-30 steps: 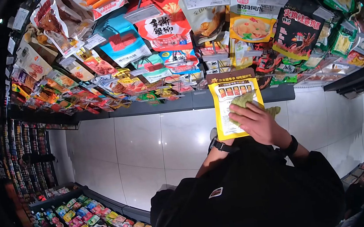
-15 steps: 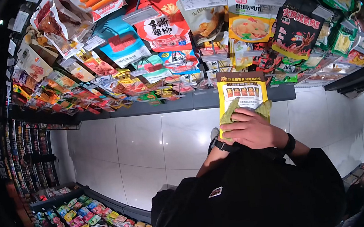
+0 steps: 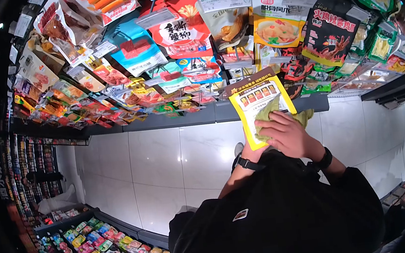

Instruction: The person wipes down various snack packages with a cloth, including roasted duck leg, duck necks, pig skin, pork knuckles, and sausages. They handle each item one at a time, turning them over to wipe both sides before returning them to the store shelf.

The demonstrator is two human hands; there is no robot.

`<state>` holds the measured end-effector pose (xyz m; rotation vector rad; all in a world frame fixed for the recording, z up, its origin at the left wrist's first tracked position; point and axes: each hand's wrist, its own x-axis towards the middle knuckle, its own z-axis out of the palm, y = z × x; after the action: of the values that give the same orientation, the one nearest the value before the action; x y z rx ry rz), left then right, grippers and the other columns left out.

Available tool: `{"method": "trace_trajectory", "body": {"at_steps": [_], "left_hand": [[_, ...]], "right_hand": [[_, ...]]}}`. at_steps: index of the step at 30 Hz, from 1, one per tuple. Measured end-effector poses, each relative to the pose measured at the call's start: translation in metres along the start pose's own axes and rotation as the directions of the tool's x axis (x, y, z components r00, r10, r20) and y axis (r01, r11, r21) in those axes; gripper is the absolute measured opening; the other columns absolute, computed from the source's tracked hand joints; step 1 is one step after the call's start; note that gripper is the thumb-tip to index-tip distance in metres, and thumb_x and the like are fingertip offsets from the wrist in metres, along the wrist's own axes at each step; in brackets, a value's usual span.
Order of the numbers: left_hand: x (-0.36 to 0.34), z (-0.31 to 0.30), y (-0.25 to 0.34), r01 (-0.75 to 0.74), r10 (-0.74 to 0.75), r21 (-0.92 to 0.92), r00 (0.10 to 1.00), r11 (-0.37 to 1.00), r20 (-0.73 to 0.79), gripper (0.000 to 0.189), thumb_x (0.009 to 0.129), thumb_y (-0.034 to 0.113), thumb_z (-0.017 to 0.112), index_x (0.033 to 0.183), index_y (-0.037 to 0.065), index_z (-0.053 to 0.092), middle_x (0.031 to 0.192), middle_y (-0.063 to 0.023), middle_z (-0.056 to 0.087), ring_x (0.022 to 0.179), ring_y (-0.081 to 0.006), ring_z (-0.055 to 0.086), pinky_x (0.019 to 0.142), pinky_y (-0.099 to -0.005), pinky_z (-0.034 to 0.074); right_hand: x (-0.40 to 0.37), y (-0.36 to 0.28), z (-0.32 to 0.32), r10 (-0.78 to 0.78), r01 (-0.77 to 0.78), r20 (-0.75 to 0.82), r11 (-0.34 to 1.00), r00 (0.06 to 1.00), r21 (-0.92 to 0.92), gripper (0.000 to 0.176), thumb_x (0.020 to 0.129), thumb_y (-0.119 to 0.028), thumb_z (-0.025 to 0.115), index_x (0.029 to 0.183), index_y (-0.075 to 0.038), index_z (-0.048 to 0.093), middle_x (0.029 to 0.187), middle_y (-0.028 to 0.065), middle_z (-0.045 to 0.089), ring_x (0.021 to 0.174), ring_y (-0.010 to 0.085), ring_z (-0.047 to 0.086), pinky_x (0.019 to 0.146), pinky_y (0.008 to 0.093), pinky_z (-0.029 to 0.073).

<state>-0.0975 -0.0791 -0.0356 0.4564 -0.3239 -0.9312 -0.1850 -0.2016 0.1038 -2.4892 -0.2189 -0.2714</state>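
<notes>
A yellow and brown snack packet [image 3: 248,114] is held up in front of my body, its top tilted to the left. Behind its lower edge is my left hand [image 3: 256,151], mostly hidden by the packet, with its fingers out of sight. My right hand [image 3: 290,134] presses a green cloth [image 3: 267,118] against the right part of the packet's face. Its fingers are bent over the cloth, and part of the cloth hangs out past the packet's right edge.
Hanging snack bags, among them a red bag [image 3: 180,27] and a black bag [image 3: 328,34], fill the rack ahead. Its dark base edge [image 3: 177,120] crosses above the tiled floor [image 3: 157,163]. A bin of small packets [image 3: 101,246] stands at the lower left.
The packet has tilted to the left and its lower edge has shifted slightly right. The cloth and my right hand have moved a little right across it.
</notes>
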Motion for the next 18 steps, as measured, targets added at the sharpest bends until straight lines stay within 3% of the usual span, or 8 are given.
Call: {"method": "trace_trajectory", "body": {"at_steps": [1,3,4,5,6,8,13,18], "left_hand": [[0.003,-0.005,-0.001,0.003,-0.003,-0.001,1.0,1.0,0.003,0.052,0.112,0.038,0.034,0.151,0.006,0.042,0.15,-0.016,0.05,0.137,-0.0314,0.05,0.114,-0.0486,0.043],[0.008,-0.014,0.0,0.15,-0.183,-0.38,0.982,0.913,-0.054,0.055,0.111,0.041,0.036,0.154,0.007,0.038,0.152,-0.0158,0.048,0.138,-0.0324,0.05,0.115,-0.0479,0.043],[0.005,-0.018,-0.001,0.148,-0.177,-0.209,0.976,0.967,-0.126,0.057,0.111,0.042,0.037,0.155,0.008,0.036,0.155,-0.0158,0.046,0.139,-0.0333,0.048,0.115,-0.0485,0.043],[0.004,-0.012,0.004,0.149,-0.178,-0.21,0.976,0.966,-0.127,0.057,0.111,0.042,0.037,0.155,0.008,0.036,0.155,-0.0158,0.046,0.139,-0.0333,0.048,0.115,-0.0485,0.043],[0.005,-0.005,0.01,0.15,-0.194,-0.369,0.977,0.917,-0.086,0.058,0.11,0.043,0.038,0.156,0.008,0.035,0.156,-0.0157,0.045,0.14,-0.0336,0.047,0.115,-0.049,0.042],[0.008,-0.001,0.014,0.154,-0.215,-0.563,0.976,0.812,-0.044,0.059,0.109,0.044,0.04,0.157,0.01,0.034,0.158,-0.0153,0.043,0.14,-0.0342,0.048,0.115,-0.0516,0.042],[0.002,-0.014,0.003,0.095,-0.11,-0.543,0.994,0.835,0.004,0.059,0.109,0.043,0.042,0.157,0.009,0.034,0.158,-0.0156,0.042,0.14,-0.034,0.047,0.115,-0.0505,0.041],[0.006,-0.008,0.01,0.125,-0.125,-0.52,0.992,0.845,0.035,0.06,0.108,0.044,0.043,0.156,0.008,0.036,0.156,-0.0164,0.045,0.138,-0.0344,0.049,0.113,-0.0498,0.043]], "right_hand": [[-0.002,-0.005,-0.003,-0.088,0.092,0.068,0.994,0.994,-0.061,0.034,0.09,-0.014,0.067,0.123,-0.007,0.062,0.143,0.0112,0.058,0.126,0.039,0.054,0.114,0.0477,0.038],[-0.006,0.003,-0.008,-0.088,0.091,0.069,0.995,0.994,-0.046,0.032,0.09,-0.014,0.066,0.121,-0.005,0.063,0.145,0.0129,0.057,0.126,0.0389,0.053,0.114,0.0483,0.038],[-0.006,0.011,-0.011,0.01,-0.01,0.003,1.0,1.0,-0.009,0.033,0.091,-0.014,0.066,0.122,-0.004,0.062,0.145,0.0139,0.056,0.126,0.0397,0.052,0.113,0.0485,0.039],[-0.007,0.017,-0.014,0.11,-0.108,-0.059,0.994,0.992,0.032,0.033,0.091,-0.013,0.065,0.122,-0.003,0.062,0.145,0.015,0.056,0.126,0.0404,0.052,0.113,0.0486,0.039],[-0.008,0.018,-0.017,0.213,-0.207,-0.087,0.976,0.973,0.07,0.035,0.092,-0.013,0.063,0.125,-0.001,0.06,0.146,0.0158,0.055,0.126,0.0432,0.051,0.112,0.0497,0.039],[-0.01,0.016,-0.012,0.205,-0.204,-0.117,0.979,0.972,0.02,0.036,0.093,-0.012,0.062,0.127,-0.001,0.058,0.146,0.0171,0.054,0.126,0.0445,0.051,0.112,0.0508,0.039],[-0.022,-0.01,-0.008,0.135,-0.136,-0.085,0.991,0.987,-0.005,0.042,0.094,-0.011,0.062,0.133,0.003,0.054,0.146,0.0254,0.051,0.128,0.0466,0.051,0.114,0.0551,0.036],[-0.028,-0.003,-0.007,0.247,-0.242,-0.06,0.967,0.967,0.081,0.046,0.094,-0.009,0.062,0.138,0.003,0.05,0.148,0.0258,0.049,0.131,0.0453,0.05,0.114,0.0542,0.038]]}}
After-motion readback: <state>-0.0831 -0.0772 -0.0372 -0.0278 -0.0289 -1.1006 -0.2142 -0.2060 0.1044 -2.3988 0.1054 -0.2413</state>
